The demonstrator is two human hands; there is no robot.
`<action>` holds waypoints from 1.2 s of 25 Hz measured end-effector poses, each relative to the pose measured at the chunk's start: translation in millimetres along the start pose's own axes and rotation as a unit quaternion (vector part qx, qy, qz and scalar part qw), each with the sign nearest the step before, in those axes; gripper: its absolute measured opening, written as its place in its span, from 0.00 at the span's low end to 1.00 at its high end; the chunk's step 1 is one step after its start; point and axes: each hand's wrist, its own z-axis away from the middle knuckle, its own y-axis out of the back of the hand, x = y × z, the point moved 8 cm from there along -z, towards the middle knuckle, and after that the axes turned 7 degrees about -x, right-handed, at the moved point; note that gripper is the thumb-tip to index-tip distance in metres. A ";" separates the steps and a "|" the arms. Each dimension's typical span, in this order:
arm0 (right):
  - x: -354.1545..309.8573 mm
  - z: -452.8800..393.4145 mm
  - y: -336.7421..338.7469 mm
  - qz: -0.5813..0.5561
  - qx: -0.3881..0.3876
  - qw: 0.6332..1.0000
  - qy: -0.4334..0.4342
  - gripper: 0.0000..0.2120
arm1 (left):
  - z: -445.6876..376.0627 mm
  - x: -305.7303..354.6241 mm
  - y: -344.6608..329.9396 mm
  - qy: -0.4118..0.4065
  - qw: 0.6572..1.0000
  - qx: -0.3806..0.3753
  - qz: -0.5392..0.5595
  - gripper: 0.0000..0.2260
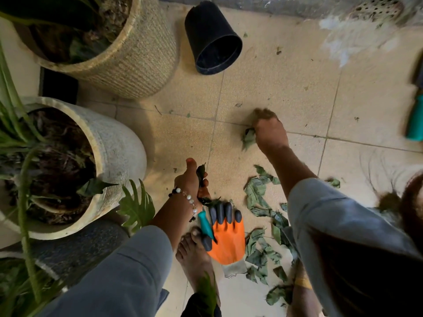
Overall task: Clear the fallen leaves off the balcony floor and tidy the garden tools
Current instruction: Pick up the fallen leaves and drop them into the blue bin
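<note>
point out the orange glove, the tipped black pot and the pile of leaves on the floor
orange glove (229, 243), head view, on its orange palm
black pot (211, 33), head view, on its outer side wall
pile of leaves (257, 195), head view, on a green leaf near the pile's top

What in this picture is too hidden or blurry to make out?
Head view:
- Right hand fingertips: motion-blurred; grip on leaves unclear.
- Teal tool at right: cut off by frame edge.
- Teal-handled tool: working end hidden behind left hand.
- Orange glove hides the floor beneath it.
</note>
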 end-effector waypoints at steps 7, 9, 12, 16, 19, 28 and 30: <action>-4.0 42.4 -6.0 -0.294 0.028 0.954 0.044 0.09 | 6.2 -6.2 -11.6 -0.012 0.999 -0.039 -0.002 0.29; -15.4 79.2 -5.2 -0.412 0.026 0.910 0.037 0.09 | 16.3 -7.8 -30.2 -0.020 0.997 -0.078 0.007 0.32; -41.0 143.3 6.9 -0.389 0.050 0.911 0.126 0.08 | 37.4 -19.2 -61.1 0.005 0.992 -0.124 0.006 0.30; -32.6 168.3 14.4 -0.344 -0.146 0.890 0.262 0.06 | 47.0 -36.6 -55.2 -0.022 0.996 -0.014 -0.082 0.16; 41.1 138.8 4.2 -0.433 -0.118 0.889 0.090 0.08 | 37.9 -46.8 -36.2 -0.020 0.996 0.036 -0.077 0.15; 89.1 102.9 -53.9 0.037 -0.041 0.998 -0.002 0.18 | 9.5 -66.0 2.5 0.054 0.993 0.064 -0.085 0.52; 76.2 115.2 -45.2 -0.067 0.062 0.996 -0.006 0.12 | 9.5 -64.2 5.2 0.049 0.993 0.059 -0.089 0.51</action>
